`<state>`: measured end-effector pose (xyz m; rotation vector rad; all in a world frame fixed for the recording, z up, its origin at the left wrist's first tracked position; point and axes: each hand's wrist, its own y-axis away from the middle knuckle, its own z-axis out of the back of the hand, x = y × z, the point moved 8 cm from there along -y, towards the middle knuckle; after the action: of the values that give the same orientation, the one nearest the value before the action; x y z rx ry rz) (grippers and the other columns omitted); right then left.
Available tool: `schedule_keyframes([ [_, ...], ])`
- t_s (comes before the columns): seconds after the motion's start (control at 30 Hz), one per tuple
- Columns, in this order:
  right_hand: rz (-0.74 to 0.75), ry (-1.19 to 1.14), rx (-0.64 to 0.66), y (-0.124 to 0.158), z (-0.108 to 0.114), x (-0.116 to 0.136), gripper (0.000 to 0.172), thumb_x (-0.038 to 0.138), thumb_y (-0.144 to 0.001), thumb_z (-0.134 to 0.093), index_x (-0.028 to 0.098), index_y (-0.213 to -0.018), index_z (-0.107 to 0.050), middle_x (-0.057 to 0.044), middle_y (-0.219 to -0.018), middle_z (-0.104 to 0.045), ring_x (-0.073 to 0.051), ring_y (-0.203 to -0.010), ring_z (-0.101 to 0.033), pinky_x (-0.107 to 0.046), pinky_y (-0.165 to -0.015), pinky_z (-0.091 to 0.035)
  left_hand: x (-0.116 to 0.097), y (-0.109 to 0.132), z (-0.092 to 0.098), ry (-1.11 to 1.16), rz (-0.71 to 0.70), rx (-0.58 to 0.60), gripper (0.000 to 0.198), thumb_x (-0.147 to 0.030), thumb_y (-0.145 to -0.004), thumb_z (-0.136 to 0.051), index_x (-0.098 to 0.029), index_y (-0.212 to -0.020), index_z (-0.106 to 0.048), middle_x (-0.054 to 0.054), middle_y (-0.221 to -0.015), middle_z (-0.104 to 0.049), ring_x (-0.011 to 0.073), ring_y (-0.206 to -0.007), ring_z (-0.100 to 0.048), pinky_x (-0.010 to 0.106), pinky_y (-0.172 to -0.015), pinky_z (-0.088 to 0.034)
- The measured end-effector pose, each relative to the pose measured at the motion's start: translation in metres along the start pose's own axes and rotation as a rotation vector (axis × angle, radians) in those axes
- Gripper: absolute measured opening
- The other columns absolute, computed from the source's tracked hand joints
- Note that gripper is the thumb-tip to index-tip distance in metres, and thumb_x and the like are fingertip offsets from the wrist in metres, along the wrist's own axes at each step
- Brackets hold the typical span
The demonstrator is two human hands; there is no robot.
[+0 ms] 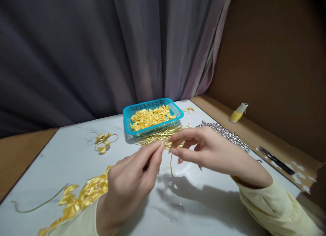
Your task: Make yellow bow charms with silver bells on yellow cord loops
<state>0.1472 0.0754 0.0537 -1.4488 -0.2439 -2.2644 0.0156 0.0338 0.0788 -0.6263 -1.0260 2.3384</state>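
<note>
My left hand is closed in a pinch, thumb against forefinger, above the middle of the white table. A thin gold cord hangs in a curve from beside its fingertips. Just to the right, my right hand is curved with thumb and forefinger apart, their tips close to the cord. Fingers partly hide the cord's upper part. Right behind both hands lies a pile of gold cords. Yellow ribbon bows spread beside my left forearm, with a loose cord to their left.
A blue basket of yellow bows stands at the back of the white table. Looped cords with bows and silver beads lie left. Silver bells or beads, black-handled snips and a yellow thread spool are at right.
</note>
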Motion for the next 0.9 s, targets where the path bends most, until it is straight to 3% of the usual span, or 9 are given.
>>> schedule_keyframes([
  [0.1, -0.003, -0.094, 0.022, -0.001, -0.001, -0.003, 0.032, 0.025, -0.085, -0.063, 0.017, -0.116, -0.064, -0.003, -0.083, -0.071, -0.012, -0.069, -0.067, -0.010, -0.037, -0.045, 0.000, 0.000, 0.001, 0.023, 0.005, 0.008, 0.015, -0.021, -0.090, -0.054, -0.017, -0.090, -0.068, 0.000, -0.070, -0.075, 0.0127, -0.056, -0.071, 0.019, -0.059, -0.057],
  [0.17, 0.015, -0.164, 0.042, -0.002, -0.004, -0.003, 0.033, 0.027, -0.087, -0.061, 0.019, -0.118, -0.065, -0.003, -0.083, -0.070, -0.013, -0.072, -0.068, -0.011, -0.038, -0.047, -0.001, 0.001, 0.000, 0.037, -0.001, 0.009, 0.015, -0.022, -0.091, -0.054, -0.017, -0.091, -0.068, 0.000, -0.070, -0.075, 0.0127, -0.056, -0.071, 0.019, -0.059, -0.056],
  [0.27, 0.050, -0.200, 0.067, -0.004, -0.008, -0.001, 0.027, 0.025, -0.089, -0.056, 0.020, -0.112, -0.070, -0.003, -0.079, -0.070, -0.013, -0.073, -0.068, -0.011, -0.040, -0.048, -0.003, 0.002, -0.001, 0.051, -0.025, 0.008, 0.016, -0.021, -0.092, -0.054, -0.015, -0.091, -0.068, 0.002, -0.075, -0.077, 0.0124, -0.059, -0.072, 0.018, -0.061, -0.057],
  [0.37, 0.029, -0.161, 0.035, -0.003, -0.009, -0.001, 0.026, 0.023, -0.090, -0.054, 0.018, -0.107, -0.072, -0.003, -0.071, -0.070, -0.010, -0.060, -0.065, -0.010, -0.038, -0.044, -0.009, 0.004, -0.003, 0.005, -0.100, -0.018, 0.014, -0.017, -0.092, -0.053, -0.013, -0.094, -0.067, 0.004, -0.077, -0.077, 0.0125, -0.061, -0.072, 0.018, -0.060, -0.056],
  [0.47, 0.004, -0.110, -0.021, -0.002, -0.008, 0.001, 0.025, 0.019, -0.091, -0.052, 0.014, -0.100, -0.075, -0.003, -0.063, -0.069, -0.005, -0.046, -0.056, -0.010, -0.037, -0.041, -0.015, 0.007, -0.005, -0.089, -0.197, -0.052, 0.013, -0.012, -0.091, -0.054, -0.013, -0.099, -0.064, 0.003, -0.072, -0.076, 0.0133, -0.061, -0.072, 0.020, -0.060, -0.056],
  [0.57, 0.017, -0.112, -0.024, -0.001, -0.009, 0.006, 0.025, 0.016, -0.090, -0.051, 0.013, -0.096, -0.075, -0.002, -0.061, -0.067, -0.003, -0.042, -0.051, -0.009, -0.036, -0.038, -0.016, 0.009, -0.005, -0.091, -0.197, -0.059, 0.014, -0.014, -0.092, -0.053, -0.015, -0.100, -0.064, -0.001, -0.061, -0.072, 0.0124, -0.051, -0.067, 0.021, -0.060, -0.056],
  [0.7, -0.028, -0.125, -0.032, 0.000, -0.005, 0.003, 0.021, 0.014, -0.087, -0.054, 0.011, -0.090, -0.075, -0.002, -0.063, -0.067, -0.004, -0.043, -0.055, -0.010, -0.034, -0.035, 0.000, 0.002, -0.004, 0.086, 0.035, 0.013, 0.014, -0.023, -0.090, -0.055, -0.020, -0.089, -0.069, -0.007, -0.044, -0.056, 0.0082, -0.034, -0.050, 0.020, -0.047, -0.050],
  [0.83, -0.087, -0.285, 0.068, 0.000, -0.006, -0.003, 0.027, 0.017, -0.087, -0.054, 0.017, -0.107, -0.071, -0.005, -0.090, -0.071, -0.009, -0.057, -0.067, -0.011, -0.034, -0.038, 0.021, -0.002, -0.011, 0.469, 0.352, 0.120, 0.012, -0.025, -0.085, -0.061, -0.023, -0.083, -0.073, -0.009, -0.040, -0.047, 0.0056, -0.032, -0.040, 0.016, -0.031, -0.034],
  [0.9, -0.105, -0.408, 0.142, 0.000, -0.010, -0.005, 0.030, 0.016, -0.087, -0.052, 0.019, -0.112, -0.068, -0.004, -0.091, -0.071, -0.009, -0.055, -0.067, -0.012, -0.033, -0.036, 0.028, -0.001, -0.017, 0.634, 0.480, 0.151, 0.011, -0.025, -0.084, -0.063, -0.023, -0.084, -0.074, -0.008, -0.040, -0.045, 0.0054, -0.032, -0.038, 0.015, -0.029, -0.031],
])
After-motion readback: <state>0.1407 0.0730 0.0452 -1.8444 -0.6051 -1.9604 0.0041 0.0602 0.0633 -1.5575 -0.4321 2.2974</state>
